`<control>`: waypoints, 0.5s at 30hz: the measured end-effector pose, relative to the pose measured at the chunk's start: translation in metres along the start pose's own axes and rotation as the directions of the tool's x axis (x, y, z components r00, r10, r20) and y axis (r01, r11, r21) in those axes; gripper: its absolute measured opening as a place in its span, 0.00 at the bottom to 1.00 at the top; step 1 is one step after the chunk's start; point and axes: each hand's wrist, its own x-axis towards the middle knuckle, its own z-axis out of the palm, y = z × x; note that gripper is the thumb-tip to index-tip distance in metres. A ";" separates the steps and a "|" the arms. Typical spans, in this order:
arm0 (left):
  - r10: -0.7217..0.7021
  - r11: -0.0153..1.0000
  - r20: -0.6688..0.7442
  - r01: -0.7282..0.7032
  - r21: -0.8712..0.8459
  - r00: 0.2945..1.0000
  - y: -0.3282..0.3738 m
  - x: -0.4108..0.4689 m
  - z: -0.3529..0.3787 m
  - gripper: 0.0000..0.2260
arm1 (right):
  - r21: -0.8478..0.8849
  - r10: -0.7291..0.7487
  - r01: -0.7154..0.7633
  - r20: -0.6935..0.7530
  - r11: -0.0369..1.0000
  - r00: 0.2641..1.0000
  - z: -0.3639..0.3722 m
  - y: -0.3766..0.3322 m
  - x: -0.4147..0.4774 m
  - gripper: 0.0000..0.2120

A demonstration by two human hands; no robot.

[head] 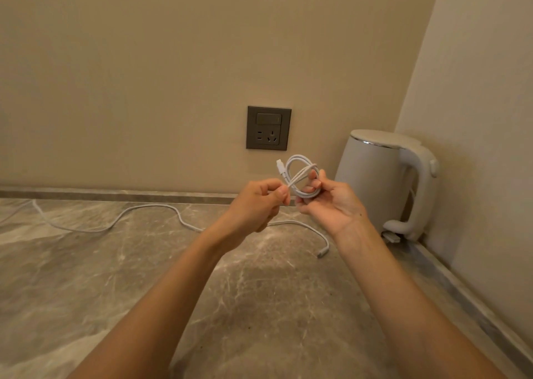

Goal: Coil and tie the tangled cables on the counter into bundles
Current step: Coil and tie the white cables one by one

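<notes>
A white cable coil (pixel 301 174) is held up in the air in front of the wall. My right hand (pixel 328 201) grips the small round coil between thumb and fingers. My left hand (pixel 256 202) pinches a strand of the same coil next to its connector end, which sticks up at the coil's left side. A second white cable (pixel 115 221) lies loose and wavy across the marble counter (pixel 86 277), running from the far left under my arms to a plug end near my right forearm.
A white electric kettle (pixel 386 179) stands in the back right corner against the side wall. A grey wall socket with a switch (pixel 268 127) sits on the back wall just above my hands.
</notes>
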 end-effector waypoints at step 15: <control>0.088 0.953 0.044 -0.097 0.287 0.995 -0.021 0.006 -0.018 0.11 | -0.110 0.046 -0.013 0.305 0.994 0.951 -0.008 0.000 -0.003 0.11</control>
